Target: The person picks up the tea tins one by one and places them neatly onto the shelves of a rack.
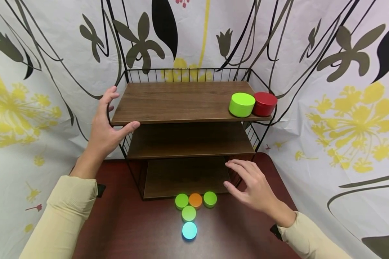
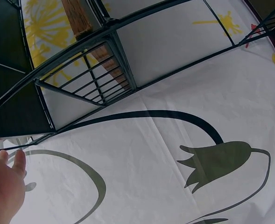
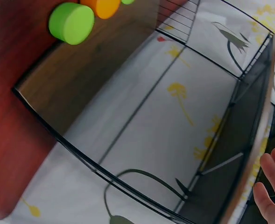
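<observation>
Your left hand (image 1: pixel 105 127), spread wide and apparently empty, is at the left end of the top shelf (image 1: pixel 178 101); your right hand (image 1: pixel 254 185), loosely spread, holds nothing by the rack's (image 1: pixel 191 139) lower right. Best steady it level, since the green tub (image 1: pixel 241 105) and red tub (image 1: pixel 264 104) could slide off its right end

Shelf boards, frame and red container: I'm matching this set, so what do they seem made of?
Shelf boards: probably wood or wood-look laminate, satin, from the brown grain.
Frame: likely dark-coated metal, from its thin, stiff-looking bars.
Red container: glossy, perhaps metal or plastic; its smooth, shiny surface leaves that open.
</observation>
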Tool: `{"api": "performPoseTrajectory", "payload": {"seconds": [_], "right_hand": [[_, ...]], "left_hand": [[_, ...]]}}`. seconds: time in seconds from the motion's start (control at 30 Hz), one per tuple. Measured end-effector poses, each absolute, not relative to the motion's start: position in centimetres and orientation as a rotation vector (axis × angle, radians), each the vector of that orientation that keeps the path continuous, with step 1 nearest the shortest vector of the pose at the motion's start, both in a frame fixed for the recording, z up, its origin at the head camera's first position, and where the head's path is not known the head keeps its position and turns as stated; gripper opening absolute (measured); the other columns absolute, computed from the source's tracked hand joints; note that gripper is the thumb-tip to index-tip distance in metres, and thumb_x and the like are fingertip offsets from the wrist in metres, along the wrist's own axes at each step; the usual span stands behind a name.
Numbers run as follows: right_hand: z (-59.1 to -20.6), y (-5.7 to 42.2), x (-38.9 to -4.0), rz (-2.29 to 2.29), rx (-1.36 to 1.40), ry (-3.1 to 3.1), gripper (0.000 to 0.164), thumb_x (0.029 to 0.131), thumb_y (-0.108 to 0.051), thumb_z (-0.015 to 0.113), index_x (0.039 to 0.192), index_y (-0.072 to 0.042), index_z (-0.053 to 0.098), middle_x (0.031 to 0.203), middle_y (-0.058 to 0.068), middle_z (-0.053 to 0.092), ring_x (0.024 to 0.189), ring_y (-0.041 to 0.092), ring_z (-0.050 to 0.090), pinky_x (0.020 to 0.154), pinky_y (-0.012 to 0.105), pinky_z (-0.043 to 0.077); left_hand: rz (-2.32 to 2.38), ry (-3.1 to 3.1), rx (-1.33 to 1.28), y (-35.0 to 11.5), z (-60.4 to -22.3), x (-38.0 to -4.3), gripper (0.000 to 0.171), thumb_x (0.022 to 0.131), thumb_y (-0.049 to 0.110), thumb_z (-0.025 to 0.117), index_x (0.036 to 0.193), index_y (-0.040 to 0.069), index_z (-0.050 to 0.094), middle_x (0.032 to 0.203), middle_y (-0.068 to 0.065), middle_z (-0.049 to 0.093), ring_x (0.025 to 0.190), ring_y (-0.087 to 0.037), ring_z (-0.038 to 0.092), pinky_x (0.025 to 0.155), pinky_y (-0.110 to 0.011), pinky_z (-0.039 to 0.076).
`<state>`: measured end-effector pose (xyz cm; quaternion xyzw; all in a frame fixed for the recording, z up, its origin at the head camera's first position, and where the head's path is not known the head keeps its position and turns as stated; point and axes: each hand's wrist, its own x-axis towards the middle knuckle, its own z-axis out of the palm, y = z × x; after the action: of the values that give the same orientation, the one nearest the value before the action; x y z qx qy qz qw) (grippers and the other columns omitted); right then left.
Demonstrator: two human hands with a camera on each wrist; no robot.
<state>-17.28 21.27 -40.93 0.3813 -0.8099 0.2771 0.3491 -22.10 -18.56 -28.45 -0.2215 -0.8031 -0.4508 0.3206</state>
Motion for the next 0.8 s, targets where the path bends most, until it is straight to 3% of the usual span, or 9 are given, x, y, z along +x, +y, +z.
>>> {"api": "performPoseTrajectory", "payload": {"seconds": [0.8], "right_hand": [[-47.5,20.7,-17.3,0.711,0.936,-2.352,0.045,0.091,-0.037,0.069,0.127,-0.011,0.065,0.124,0.008,0.063,0.11,0.026,0.06,0.09,0.048,0.047]], "left_hand": [[-1.19,-2.104,-0.578,-18.5,-28.5,-22.2,0.075,0.079,0.012,0.082,0.138,-0.004,0.04,0.157,-0.019,0.033,0.145,-0.017,0.029,0.111,-0.052,0.029]]}}
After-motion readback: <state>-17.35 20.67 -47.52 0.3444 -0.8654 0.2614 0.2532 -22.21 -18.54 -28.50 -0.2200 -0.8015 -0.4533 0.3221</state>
